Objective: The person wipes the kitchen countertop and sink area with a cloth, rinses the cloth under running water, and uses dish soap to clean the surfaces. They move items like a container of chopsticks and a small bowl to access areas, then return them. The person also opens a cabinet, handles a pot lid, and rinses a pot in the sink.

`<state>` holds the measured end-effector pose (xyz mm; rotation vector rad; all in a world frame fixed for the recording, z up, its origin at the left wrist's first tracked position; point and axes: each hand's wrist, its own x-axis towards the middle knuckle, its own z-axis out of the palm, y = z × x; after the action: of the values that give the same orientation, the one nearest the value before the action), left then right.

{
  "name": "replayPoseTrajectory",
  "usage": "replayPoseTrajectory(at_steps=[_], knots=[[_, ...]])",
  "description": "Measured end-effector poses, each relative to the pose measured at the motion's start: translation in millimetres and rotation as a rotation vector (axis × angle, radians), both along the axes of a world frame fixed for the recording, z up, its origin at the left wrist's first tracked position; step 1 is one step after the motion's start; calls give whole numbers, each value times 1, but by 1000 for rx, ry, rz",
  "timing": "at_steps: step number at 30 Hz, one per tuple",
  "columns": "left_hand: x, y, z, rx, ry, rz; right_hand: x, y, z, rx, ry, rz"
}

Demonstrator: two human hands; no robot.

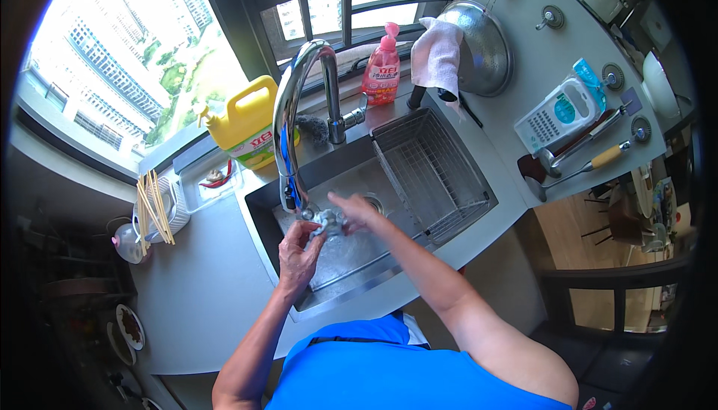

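Under the curved chrome faucet (288,146), my left hand (298,256) pinches a small pale wet item (321,224) between thumb and fingertips. Its exact kind cannot be made out. Water runs over it into the stainless steel sink (359,253). Close by on the right, my right hand (362,214) is blurred, its fingers apart, with nothing visible in it. Behind that hand the drain (372,203) partly shows. A wire draining basket (429,172) occupies the sink's right side.
A yellow detergent jug (247,121) and a pink pump bottle (382,71) stand behind the sink. Left lie a clear tray (196,191) with red chillies and chopsticks (154,208) across a white basket (178,208). A metal colander (485,54) and utensils (583,146) sit at the right.
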<state>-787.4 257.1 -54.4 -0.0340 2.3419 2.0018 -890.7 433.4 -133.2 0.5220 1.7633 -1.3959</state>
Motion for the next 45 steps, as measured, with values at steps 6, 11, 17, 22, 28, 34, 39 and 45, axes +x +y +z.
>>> replayPoseTrajectory(at_steps=[6, 11, 17, 22, 28, 34, 39, 45], knots=[[9, -6, -14, 69, -104, -15, 49, -41, -96, -850, -219, -221], [7, -61, -64, -348, -68, 277, 65, -59, -24, -919, -326, -339], [3, -64, -77, 691, -699, 294, 105, -74, 15, -839, -72, -132], [8, -40, -63, 676, -553, 358, 120, -66, 18, -312, 477, 78], [-4, -29, -35, 715, -416, 376, 123, -31, 24, -711, -23, -459], [-6, -20, -20, 745, -531, 139, 129, -35, 27, -1175, -353, -336], [-9, -29, -30, 541, -559, -88, 126, -41, 1, -1104, -281, -85], [-9, -36, -47, 403, -515, 95, 90, -27, 6, -591, 35, 232]])
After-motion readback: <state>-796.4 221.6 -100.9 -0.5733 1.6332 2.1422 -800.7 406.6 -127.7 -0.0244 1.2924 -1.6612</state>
